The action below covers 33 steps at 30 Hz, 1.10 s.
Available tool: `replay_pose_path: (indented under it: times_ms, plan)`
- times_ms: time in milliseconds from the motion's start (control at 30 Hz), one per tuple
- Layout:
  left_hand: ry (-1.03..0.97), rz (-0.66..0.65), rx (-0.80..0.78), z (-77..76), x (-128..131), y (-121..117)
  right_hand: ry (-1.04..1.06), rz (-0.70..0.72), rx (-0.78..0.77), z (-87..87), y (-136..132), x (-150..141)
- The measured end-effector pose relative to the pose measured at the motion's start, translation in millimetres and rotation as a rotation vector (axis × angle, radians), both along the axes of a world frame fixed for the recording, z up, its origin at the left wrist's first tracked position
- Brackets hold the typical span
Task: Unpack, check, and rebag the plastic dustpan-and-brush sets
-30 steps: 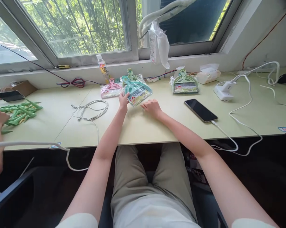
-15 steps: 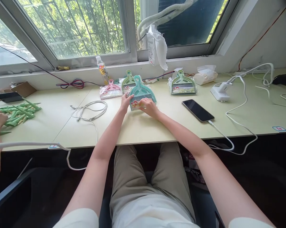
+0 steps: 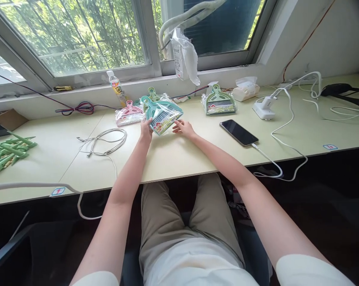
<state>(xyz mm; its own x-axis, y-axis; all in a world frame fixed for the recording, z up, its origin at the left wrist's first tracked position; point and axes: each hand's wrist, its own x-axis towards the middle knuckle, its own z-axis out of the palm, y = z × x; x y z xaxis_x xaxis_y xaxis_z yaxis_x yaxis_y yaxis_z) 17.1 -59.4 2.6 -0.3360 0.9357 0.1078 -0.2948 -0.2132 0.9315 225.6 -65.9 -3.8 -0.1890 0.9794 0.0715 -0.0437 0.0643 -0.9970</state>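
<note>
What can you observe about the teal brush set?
The teal brush set has a looped handle, grey bristles and a printed label, and looks like plastic in clear wrapping. It tilts over the table, handle toward the upper left, in front of a green set. The left hand grips its left side; the right hand is by its right edge, contact unclear.

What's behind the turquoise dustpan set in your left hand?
Behind the turquoise dustpan set, held in the left hand, the top of a green set peeks out. Its lower part is covered, so I can't see what's there.
</note>
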Motion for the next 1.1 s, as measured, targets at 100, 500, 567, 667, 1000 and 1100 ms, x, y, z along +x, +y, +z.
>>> replay_pose_path:
  times_ms: [100,500,567,667,1000,1100]
  plan:
    - [-0.083,-0.158,-0.010,2.7,13.5,-6.6,0.125,-0.108,0.018,3.1,5.8,7.9]
    - [-0.097,0.011,-0.099,4.2,16.7,-9.9,0.377,-0.133,-0.149,6.6,-0.4,4.8]
    - [-0.110,0.077,-0.080,3.2,11.1,-8.6,0.340,-0.094,-0.128,7.5,0.2,7.3]
    - [-0.089,0.150,-0.092,2.5,7.1,-6.9,0.263,-0.045,-0.098,11.6,3.2,17.0]
    - [0.322,0.387,0.138,24.6,-13.1,-14.8,0.163,0.031,-0.038,28.6,6.0,44.3]
    - [0.585,0.300,0.246,30.4,-26.7,-17.7,0.067,0.134,-0.021,29.5,4.6,51.8]
